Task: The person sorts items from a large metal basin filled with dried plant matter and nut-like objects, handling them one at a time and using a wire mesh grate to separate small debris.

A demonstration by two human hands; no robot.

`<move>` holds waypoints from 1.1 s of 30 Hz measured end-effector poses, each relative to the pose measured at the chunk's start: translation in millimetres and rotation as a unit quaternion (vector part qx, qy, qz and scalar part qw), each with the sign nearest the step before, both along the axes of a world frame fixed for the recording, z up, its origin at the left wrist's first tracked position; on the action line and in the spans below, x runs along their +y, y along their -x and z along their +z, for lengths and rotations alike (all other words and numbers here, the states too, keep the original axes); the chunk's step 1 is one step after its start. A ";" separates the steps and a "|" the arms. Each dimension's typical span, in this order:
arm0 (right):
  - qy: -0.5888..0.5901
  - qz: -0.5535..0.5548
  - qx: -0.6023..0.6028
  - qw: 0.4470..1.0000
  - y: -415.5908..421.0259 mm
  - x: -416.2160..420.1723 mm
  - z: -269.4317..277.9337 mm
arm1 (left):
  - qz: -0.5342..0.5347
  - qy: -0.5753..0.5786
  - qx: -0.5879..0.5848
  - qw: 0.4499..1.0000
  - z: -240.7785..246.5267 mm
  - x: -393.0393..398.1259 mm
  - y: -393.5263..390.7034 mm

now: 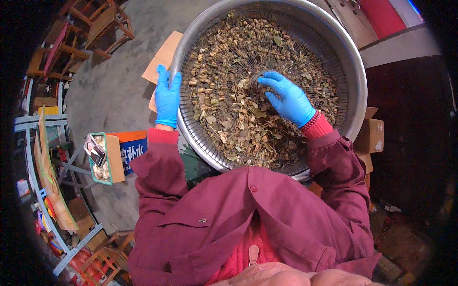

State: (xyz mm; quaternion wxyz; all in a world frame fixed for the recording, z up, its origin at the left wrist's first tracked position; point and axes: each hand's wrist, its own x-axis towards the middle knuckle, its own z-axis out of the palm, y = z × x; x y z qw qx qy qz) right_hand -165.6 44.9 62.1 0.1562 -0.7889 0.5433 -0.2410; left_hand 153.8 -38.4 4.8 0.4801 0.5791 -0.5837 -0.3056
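Observation:
Before me is a wide round metal basin [357, 75] fitted with a round wire grid [331, 68] of closely spaced spokes. Many small tan pieces [205, 80], perhaps pods, show among the wires, mixed with dry leaves and stalks [252, 118]. My left hand [167, 102], in a blue glove, holds the basin's left rim, its thumb by the edge and its fingers on the outside. My right hand [288, 98], also gloved in blue, curls its fingers at a round hub [258, 79] in the grid's middle. Whether it grips the hub is unclear.
A cardboard piece [162, 57] lies left of the basin. A blue and orange box [134, 148] and a green-edged tray [101, 157] with pale items stand lower left. Cardboard boxes [370, 136] sit at right. Wooden chairs [103, 28] and metal shelving [30, 132] line the left.

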 end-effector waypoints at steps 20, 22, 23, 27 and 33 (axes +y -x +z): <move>-0.038 0.077 0.053 0.995 -42.8 29.8 5.7 | 0.021 0.193 -0.243 0.950 -2.6 15.5 18.7; 0.062 0.022 0.070 0.995 -20.9 11.2 1.0 | 0.011 0.257 -0.298 0.919 15.1 18.5 27.5; 0.060 -0.011 0.096 0.994 -6.6 1.6 -0.1 | -0.021 0.243 -0.284 0.927 18.9 21.2 32.9; 0.039 -0.127 0.213 0.968 2.8 8.1 -34.0 | -0.182 0.202 -0.234 0.933 34.1 37.3 60.6; -0.143 -0.055 0.149 0.977 -29.6 51.5 -3.2 | -0.327 0.133 -0.272 0.895 6.3 53.1 104.5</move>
